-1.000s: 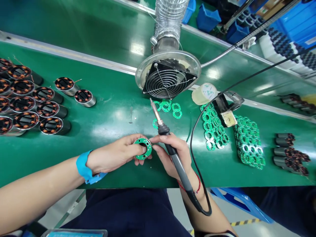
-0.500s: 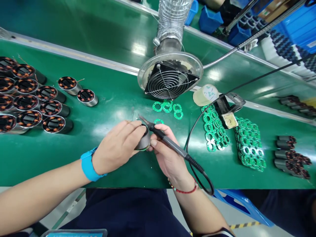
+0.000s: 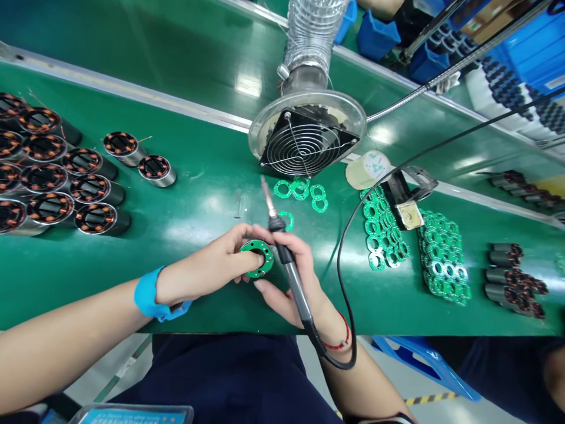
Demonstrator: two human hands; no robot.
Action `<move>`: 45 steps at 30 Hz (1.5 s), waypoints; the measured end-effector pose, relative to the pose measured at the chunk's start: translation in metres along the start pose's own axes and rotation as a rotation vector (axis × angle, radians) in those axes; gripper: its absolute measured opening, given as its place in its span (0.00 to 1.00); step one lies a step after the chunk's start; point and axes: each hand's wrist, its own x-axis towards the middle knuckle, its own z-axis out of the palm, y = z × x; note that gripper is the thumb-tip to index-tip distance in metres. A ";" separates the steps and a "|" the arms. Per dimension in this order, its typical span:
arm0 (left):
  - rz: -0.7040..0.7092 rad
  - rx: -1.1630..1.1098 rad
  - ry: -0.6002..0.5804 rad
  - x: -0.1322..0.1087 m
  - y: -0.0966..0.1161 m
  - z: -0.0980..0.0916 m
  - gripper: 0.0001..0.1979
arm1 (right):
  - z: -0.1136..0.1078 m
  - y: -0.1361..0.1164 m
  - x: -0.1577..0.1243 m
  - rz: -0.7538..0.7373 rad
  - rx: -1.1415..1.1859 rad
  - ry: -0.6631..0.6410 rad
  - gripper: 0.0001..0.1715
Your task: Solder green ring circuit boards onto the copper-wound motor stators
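Observation:
My left hand (image 3: 207,268), with a blue wrist strap (image 3: 148,294), grips a motor stator topped by a green ring-shaped circuit board (image 3: 256,258), its board face turned up toward me. My right hand (image 3: 293,282) is closed round a black soldering iron (image 3: 285,253), whose tip points up and away, above the board and not touching it. The right fingers also touch the board's right edge. The iron's black cable (image 3: 348,235) loops off to the right.
Rows of copper-wound stators (image 3: 57,171) lie at the left on the green belt (image 3: 198,194). A fume fan with a foil duct (image 3: 306,138) stands ahead. Loose green ring boards (image 3: 300,189) lie below it, piles of boards (image 3: 415,241) and finished stators (image 3: 514,280) at the right.
The stator was tipped on its side half a second ago with the iron laid low across it; now its board faces up and the iron points upward again.

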 end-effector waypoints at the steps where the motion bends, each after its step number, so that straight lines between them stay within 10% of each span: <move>1: -0.026 -0.053 -0.027 -0.001 0.000 0.000 0.14 | 0.001 0.000 0.001 -0.015 -0.027 -0.007 0.38; 7: -0.009 -0.380 -0.122 -0.002 -0.002 0.003 0.13 | 0.008 0.005 0.006 -0.115 -0.267 0.280 0.37; 13: -0.014 -0.400 -0.142 0.002 -0.004 0.001 0.11 | 0.000 0.000 0.003 -0.025 -0.126 0.328 0.20; 20: 0.012 -0.315 -0.179 0.003 -0.004 -0.002 0.11 | -0.010 0.003 0.007 -0.185 -0.321 0.342 0.23; 25: 0.262 0.208 0.056 0.003 -0.007 -0.002 0.16 | -0.009 0.002 0.009 -0.200 -0.462 0.297 0.19; 32: 0.841 1.056 0.406 -0.001 -0.015 -0.006 0.21 | 0.003 -0.002 0.015 0.350 0.049 0.352 0.16; 40: 0.344 0.273 0.120 -0.004 -0.005 -0.009 0.18 | -0.001 -0.008 0.021 0.375 0.434 0.321 0.24; 45: 0.276 0.228 0.051 -0.005 -0.003 -0.009 0.15 | 0.003 -0.010 0.020 0.432 0.424 0.298 0.21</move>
